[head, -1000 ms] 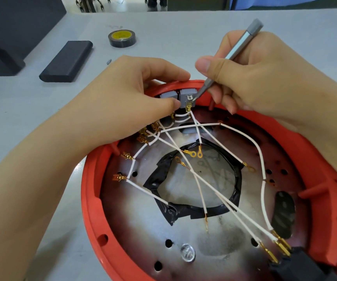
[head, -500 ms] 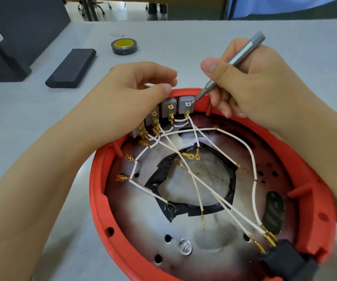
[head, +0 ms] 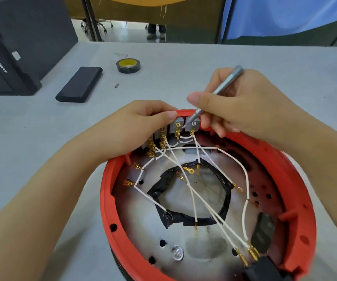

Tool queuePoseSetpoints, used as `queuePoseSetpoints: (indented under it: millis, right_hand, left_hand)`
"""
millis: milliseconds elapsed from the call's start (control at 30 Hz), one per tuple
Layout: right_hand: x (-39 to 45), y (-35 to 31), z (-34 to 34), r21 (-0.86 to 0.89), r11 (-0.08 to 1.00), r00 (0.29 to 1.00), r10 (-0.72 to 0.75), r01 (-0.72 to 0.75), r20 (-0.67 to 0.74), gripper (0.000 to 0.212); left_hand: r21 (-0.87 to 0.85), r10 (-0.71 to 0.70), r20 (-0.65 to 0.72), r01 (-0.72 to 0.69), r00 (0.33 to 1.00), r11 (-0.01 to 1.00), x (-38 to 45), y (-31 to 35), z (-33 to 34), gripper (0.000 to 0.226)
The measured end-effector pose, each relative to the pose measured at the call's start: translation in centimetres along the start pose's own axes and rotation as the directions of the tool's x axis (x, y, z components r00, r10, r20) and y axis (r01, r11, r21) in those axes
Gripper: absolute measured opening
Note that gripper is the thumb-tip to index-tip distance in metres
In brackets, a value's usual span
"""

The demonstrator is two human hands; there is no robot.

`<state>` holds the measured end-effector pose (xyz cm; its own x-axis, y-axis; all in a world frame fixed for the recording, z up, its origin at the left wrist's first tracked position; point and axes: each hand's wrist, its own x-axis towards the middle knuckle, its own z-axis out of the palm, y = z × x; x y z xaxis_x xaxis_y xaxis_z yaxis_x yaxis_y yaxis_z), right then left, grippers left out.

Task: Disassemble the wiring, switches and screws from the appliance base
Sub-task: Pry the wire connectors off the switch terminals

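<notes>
Now L hand (head: 143,126) grips switches (head: 184,127) at base (head: 297,179) rim — R hand (head: 242,106) pinches screwdriver (head: 216,92) on them

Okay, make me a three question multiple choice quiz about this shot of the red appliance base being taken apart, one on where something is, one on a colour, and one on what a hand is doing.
1. Where does the roll of tape lie?
A. On the table beyond the appliance base
B. Inside the base
C. On the black box

2. What colour is the insulation on the wires crossing the appliance base?
A. Blue
B. White
C. Green

3. What is the right hand doing?
A. Resting flat on the table
B. Holding a grey screwdriver with its tip at the switches
C. Lifting the tape roll

Answers:
1. A, the roll sits on the grey table past the red rim.
2. B, every wire run over the metal plate is white with gold terminals.
3. B, its fingers grip the screwdriver, whose tip meets the switches that the left hand steadies.
</notes>
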<state>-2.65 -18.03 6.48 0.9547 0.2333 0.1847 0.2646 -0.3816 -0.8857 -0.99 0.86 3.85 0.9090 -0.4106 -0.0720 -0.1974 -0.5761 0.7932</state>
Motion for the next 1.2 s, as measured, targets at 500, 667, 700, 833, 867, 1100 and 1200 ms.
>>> queuePoseSetpoints:
  millis: [500,667,700,833,867,1100,1200]
  right_hand:
    - [1.2,2.4,-0.2,-0.011,0.991,0.991,-0.13,0.13,0.016,0.027]
    - [1.0,2.2,-0.2,-0.069,0.986,0.988,-0.147,0.15,0.047,0.027]
    - [1.0,2.2,-0.2,-0.084,0.984,0.987,-0.151,0.155,0.05,0.027]
    - [1.5,2.1,-0.1,-0.062,0.991,0.99,-0.113,0.118,0.089,0.027]
    - [1.8,2.0,0.0,-0.063,0.992,0.989,-0.098,0.105,0.113,0.027]
    - [2.6,2.2,0.1,-0.061,0.995,0.986,-0.067,0.077,0.15,0.029]
    - [3.0,1.9,0.1,-0.069,0.997,0.985,-0.034,0.046,0.167,0.032]
  left_hand:
    - [-0.026,0.042,-0.017,-0.043,0.999,0.999,0.6,-0.9,0.1,0.02]
    - [-0.029,0.052,-0.013,-0.052,0.999,0.998,0.6,-1.0,0.1,0.019]
    - [-0.035,0.051,-0.014,-0.051,0.999,0.998,0.6,-1.0,0.1,0.019]
    - [-0.042,0.058,-0.016,-0.058,0.998,0.997,0.5,-1.2,0.0,0.019]
    - [-0.054,0.055,-0.014,-0.056,0.998,0.997,0.5,-1.1,0.0,0.018]
    - [-0.108,0.045,-0.01,-0.046,0.999,0.993,0.6,-1.1,0.0,0.018]
    - [-0.118,0.032,0.005,-0.031,0.999,0.993,0.5,-1.1,0.0,0.018]
